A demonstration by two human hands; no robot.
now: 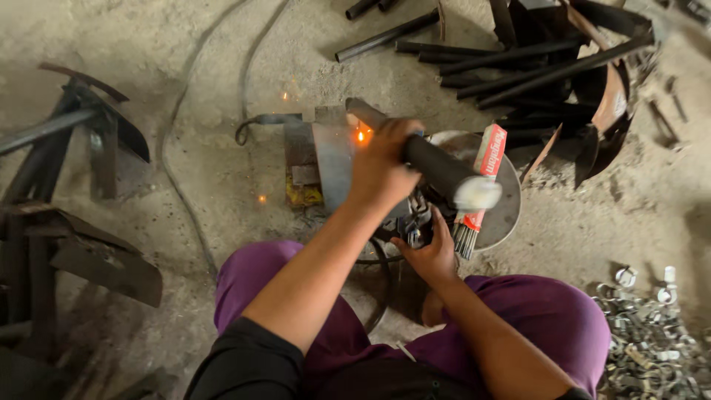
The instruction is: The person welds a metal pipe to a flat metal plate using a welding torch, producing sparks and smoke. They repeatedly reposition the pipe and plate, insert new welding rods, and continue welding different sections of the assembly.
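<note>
My left hand [384,164] is shut around a dark round pipe [441,169]. The pipe slants from a grey metal plate [333,159] toward me, and its pale cut end is nearest the camera. An orange glow [361,135] shows where the pipe meets the plate, and a few sparks lie on the ground. Below the pipe, my right hand [428,255] grips a metal electrode clamp [415,222]. A red box of welding rods [485,167], with grey rod tips sticking out, lies on a round metal disc [509,207] beside the pipe. My purple-trousered knees are below.
A heap of dark pipes and curved rusty blades [548,67] lies at the top right. Dark metal frames [67,185] stand at the left. A cable [178,148] snakes over the sandy floor. Small shiny metal pieces [652,333] are piled at the bottom right.
</note>
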